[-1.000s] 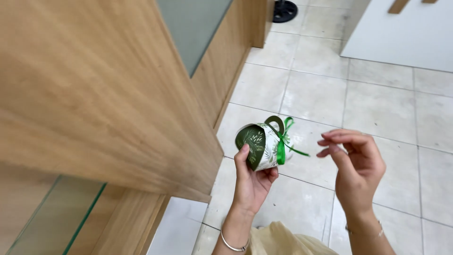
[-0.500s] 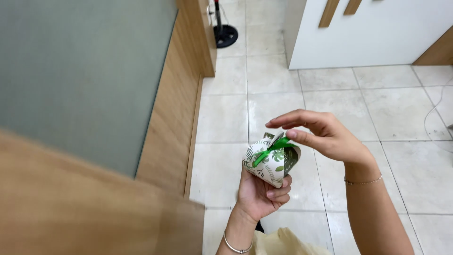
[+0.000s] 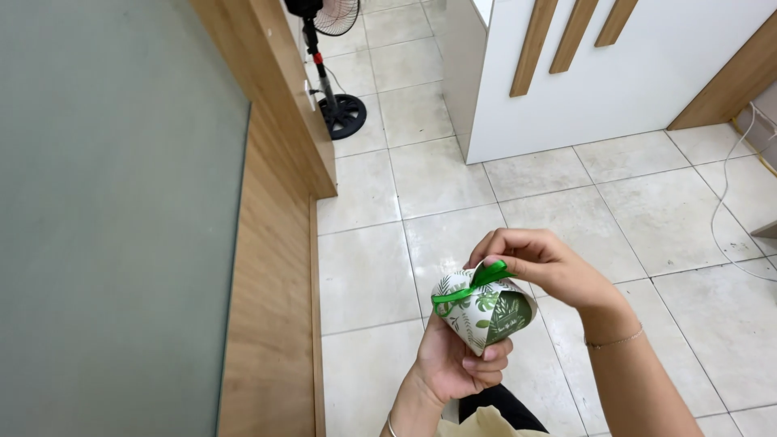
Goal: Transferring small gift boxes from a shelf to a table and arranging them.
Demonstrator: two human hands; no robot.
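My left hand [image 3: 455, 362] cups from below a small rounded paper gift box [image 3: 481, 311], white with a green leaf print. A green ribbon [image 3: 473, 285] runs across the top of the box. My right hand [image 3: 542, 263] reaches over the box and pinches the ribbon at its top between thumb and fingers. Both hands are held above the tiled floor, close to my body. A thin bracelet shows on each wrist.
A wooden-framed panel with frosted green glass [image 3: 113, 210] fills the left. A standing fan's black base [image 3: 342, 115] sits on the pale floor tiles [image 3: 534, 174] beyond it. A white cabinet with wooden slats [image 3: 599, 73] stands at the top right, and a white cable [image 3: 723, 210] trails at right.
My view has swung up and right, showing more floor, the fan and the cabinet. My right hand came from beside the box onto its top and now pinches the ribbon.
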